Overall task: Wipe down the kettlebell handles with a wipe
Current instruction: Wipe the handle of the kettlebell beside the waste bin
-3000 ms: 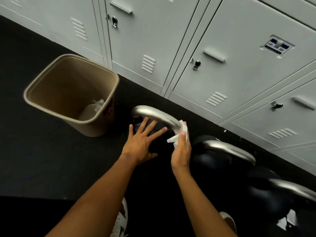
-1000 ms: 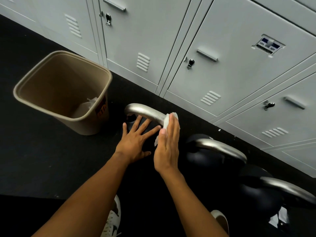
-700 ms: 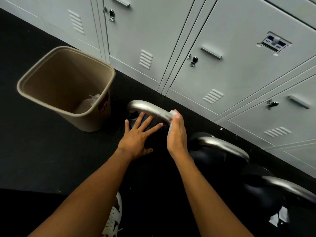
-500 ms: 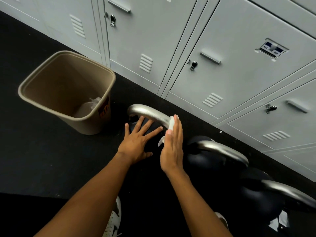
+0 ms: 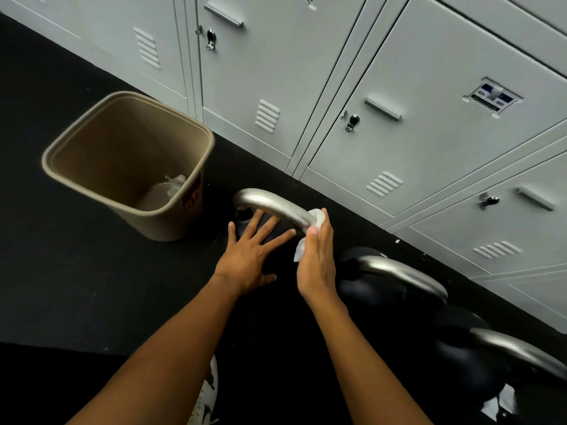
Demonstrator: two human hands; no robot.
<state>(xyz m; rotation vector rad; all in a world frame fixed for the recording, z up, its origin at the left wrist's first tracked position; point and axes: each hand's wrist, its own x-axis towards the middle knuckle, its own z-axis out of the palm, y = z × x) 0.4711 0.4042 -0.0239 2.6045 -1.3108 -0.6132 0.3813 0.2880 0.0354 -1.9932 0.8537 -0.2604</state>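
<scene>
Three kettlebells (image 5: pixel 270 204) (image 5: pixel 399 274) (image 5: pixel 521 351) stand in a row. Two hands show: the left hand (image 5: pixel 248 256) and the right hand (image 5: pixel 317 259). There is one wipe (image 5: pixel 318 217), one bin (image 5: pixel 159 222) holding one crumpled tissue (image 5: pixel 175 182), three locker latches (image 5: pixel 210 39) (image 5: pixel 351 122) (image 5: pixel 488 200) and one shoe (image 5: pixel 205 394).

Wipe (image 5: pixel 317 216) slightly further right along handle (image 5: pixel 270 204)
</scene>
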